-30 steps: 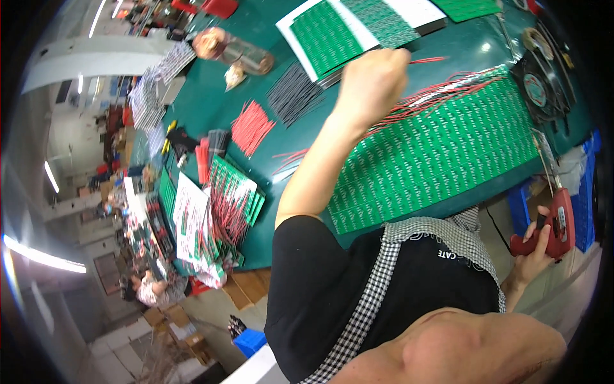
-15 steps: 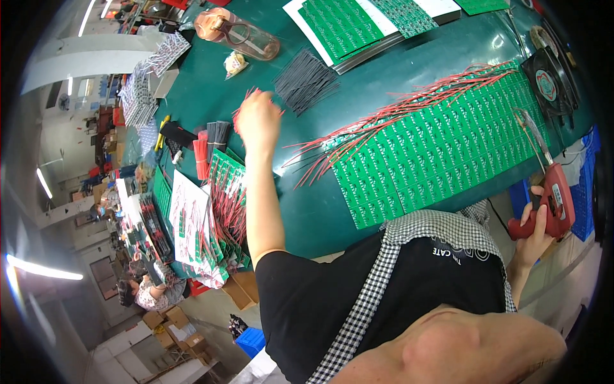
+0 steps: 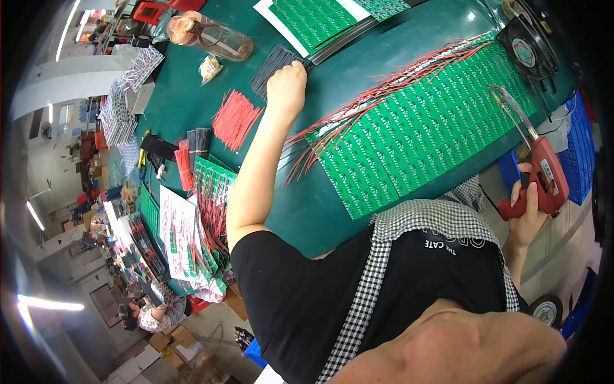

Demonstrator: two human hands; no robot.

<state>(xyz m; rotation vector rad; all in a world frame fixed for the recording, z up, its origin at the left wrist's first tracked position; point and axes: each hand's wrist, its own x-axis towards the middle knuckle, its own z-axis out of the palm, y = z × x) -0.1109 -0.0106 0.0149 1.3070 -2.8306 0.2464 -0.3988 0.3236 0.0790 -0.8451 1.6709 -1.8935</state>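
Black wires (image 3: pixel 274 59) at my left grip (image 3: pixel 286 89), fingers curled; whether a strand is pinched, I cannot tell. Red wires (image 3: pixel 236 120) lie just beside, on the green surface (image 3: pixel 313 224). Right grip (image 3: pixel 527 205) clenched round the red soldering gun (image 3: pixel 549 176), its tip near the right end of the green circuit boards (image 3: pixel 422 141). Judgement: lift one strand by its end, neighbours undisturbed; hold the hot end clear of insulation.
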